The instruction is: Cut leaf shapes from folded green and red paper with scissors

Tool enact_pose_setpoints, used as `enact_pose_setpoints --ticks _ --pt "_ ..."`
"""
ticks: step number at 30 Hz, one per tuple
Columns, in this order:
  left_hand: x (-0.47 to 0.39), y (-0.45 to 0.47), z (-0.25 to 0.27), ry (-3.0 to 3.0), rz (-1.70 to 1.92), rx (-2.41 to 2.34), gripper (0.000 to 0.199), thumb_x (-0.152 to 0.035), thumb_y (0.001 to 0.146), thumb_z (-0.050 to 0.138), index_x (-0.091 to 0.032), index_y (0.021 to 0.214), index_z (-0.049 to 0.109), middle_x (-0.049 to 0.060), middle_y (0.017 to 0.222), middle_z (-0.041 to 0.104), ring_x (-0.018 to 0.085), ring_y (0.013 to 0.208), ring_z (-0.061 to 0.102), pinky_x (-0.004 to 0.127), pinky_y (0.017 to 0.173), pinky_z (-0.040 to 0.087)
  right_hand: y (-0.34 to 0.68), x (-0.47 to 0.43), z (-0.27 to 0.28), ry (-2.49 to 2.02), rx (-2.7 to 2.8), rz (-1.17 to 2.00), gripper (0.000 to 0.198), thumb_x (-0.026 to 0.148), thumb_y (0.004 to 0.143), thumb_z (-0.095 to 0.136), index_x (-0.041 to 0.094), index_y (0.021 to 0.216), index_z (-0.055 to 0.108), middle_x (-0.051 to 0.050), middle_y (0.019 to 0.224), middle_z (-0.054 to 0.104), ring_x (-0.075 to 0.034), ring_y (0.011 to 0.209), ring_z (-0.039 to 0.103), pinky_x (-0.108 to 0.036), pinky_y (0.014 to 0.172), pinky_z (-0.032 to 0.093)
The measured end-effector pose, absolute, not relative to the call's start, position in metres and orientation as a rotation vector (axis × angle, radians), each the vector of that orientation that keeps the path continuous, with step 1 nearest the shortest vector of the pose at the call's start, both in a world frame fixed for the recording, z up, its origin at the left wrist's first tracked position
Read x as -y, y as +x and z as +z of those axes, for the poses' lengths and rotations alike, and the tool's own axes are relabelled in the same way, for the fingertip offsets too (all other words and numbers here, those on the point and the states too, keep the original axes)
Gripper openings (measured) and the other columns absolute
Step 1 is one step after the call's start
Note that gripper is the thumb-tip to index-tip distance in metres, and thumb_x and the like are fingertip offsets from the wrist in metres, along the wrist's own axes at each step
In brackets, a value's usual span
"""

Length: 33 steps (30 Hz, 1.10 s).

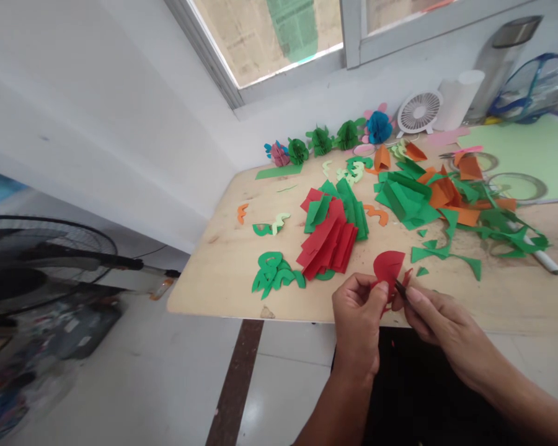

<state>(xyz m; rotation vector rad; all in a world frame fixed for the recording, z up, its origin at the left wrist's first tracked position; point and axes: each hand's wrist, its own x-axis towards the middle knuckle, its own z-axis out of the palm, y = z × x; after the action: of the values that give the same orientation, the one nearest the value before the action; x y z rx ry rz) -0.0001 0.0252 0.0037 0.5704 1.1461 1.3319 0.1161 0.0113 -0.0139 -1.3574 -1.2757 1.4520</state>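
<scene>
Red paper [385,266]: I find no legible writing.
Pen [544,257]: I can read no brand or number on it.
Fan [419,112]: I can read no lettering on it.
Bottle [496,71]: I can make out no label text.
Floor box [90,328]: pale marks, too blurred for me to read.

Red paper [387,265] was held between two hands, with a dark tool [401,289] at its side.
The paper was pinched by the left hand [360,310], its round edge turned up and its lower part hidden. A small red strip [408,276] was seen just beside it. The tool was gripped by the right hand [430,310], its tip pointed at the paper, and mostly covered by fingers.
</scene>
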Motion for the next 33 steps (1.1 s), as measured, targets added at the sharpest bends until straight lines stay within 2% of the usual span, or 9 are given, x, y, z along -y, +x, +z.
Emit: enact_pose_setpoints --ticks 6,12,25,33 --pt "-0.0235 -0.0012 0.0061 0.608 1.327 -1.141 0.012 -0.018 0.069 0.066 -0.015 0.061 0.059 0.0 0.055 0.062 0.01 0.053 0.057 0.023 0.059 0.046 0.1149 -0.0112 -0.0143 -1.369 1.253 1.448 0.049 0.059 0.089 0.043 0.022 0.056 0.04 0.005 0.048 0.032 -0.011 0.047 0.026 -0.026 0.044 0.021" --pt "-0.0234 -0.0028 0.007 0.598 1.322 -1.129 0.012 -0.016 0.07 0.066 -0.014 0.061 0.059 0.0 0.056 0.062 0.009 0.054 0.055 0.022 0.06 0.044 0.1155 -0.0108 -0.0122 -1.373 1.244 1.51 0.052 0.063 0.087 0.042 0.022 0.055 0.036 0.006 0.049 0.029 -0.011 0.047 0.024 -0.027 0.046 0.019" --pt "-0.0223 -0.0038 0.0029 0.596 1.311 -1.111 0.011 -0.015 0.071 0.064 -0.014 0.064 0.057 0.0 0.058 0.062 0.009 0.055 0.053 0.023 0.06 0.043 0.119 -0.0124 -0.01 -1.41 1.328 1.502 0.054 0.068 0.084 0.04 0.019 0.068 0.055 0.007 0.05 0.028 -0.011 0.047 0.025 -0.026 0.045 0.019" --pt "-0.023 -0.0058 0.001 0.607 1.281 -1.087 0.01 -0.017 0.071 0.066 -0.014 0.065 0.058 0.001 0.061 0.063 0.01 0.058 0.056 0.025 0.064 0.045 0.1208 -0.0119 -0.0138 -1.404 1.326 1.5 0.051 0.065 0.085 0.041 0.02 0.068 0.053 0.007 0.05 0.029 -0.012 0.047 0.025 -0.025 0.045 0.02"
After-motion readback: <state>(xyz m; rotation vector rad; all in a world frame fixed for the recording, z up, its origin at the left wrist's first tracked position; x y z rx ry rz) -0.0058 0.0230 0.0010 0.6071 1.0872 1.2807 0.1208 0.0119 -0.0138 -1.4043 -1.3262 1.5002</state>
